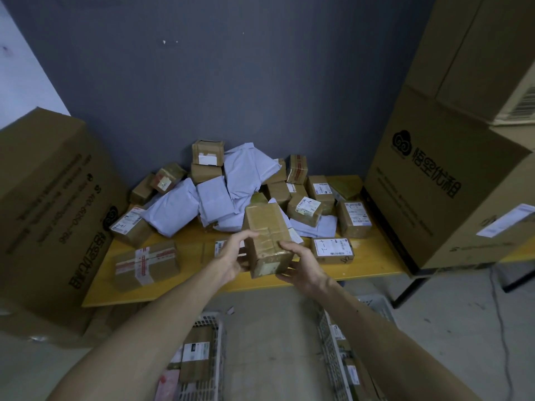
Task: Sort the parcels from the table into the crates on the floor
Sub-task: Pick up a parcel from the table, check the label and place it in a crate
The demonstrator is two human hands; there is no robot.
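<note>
Both my hands hold one taped brown cardboard parcel (267,238) above the front edge of the yellow table (202,285). My left hand (234,256) grips its left side with the thumb on top. My right hand (301,264) cups its right side and underside, fingers curled over the top edge. Further back on the table lies a heap of brown boxes (304,209) and pale plastic mailer bags (231,186). Two white lattice crates stand on the floor below: the left crate (214,342) holds parcels, and the right crate (330,342) also holds some, partly hidden by my forearm.
A big cardboard carton (49,212) leans at the table's left end. Stacked large cartons (451,169) fill the right end and beyond. A dark wall stands behind the heap. A cable (498,308) trails across the concrete floor on the right.
</note>
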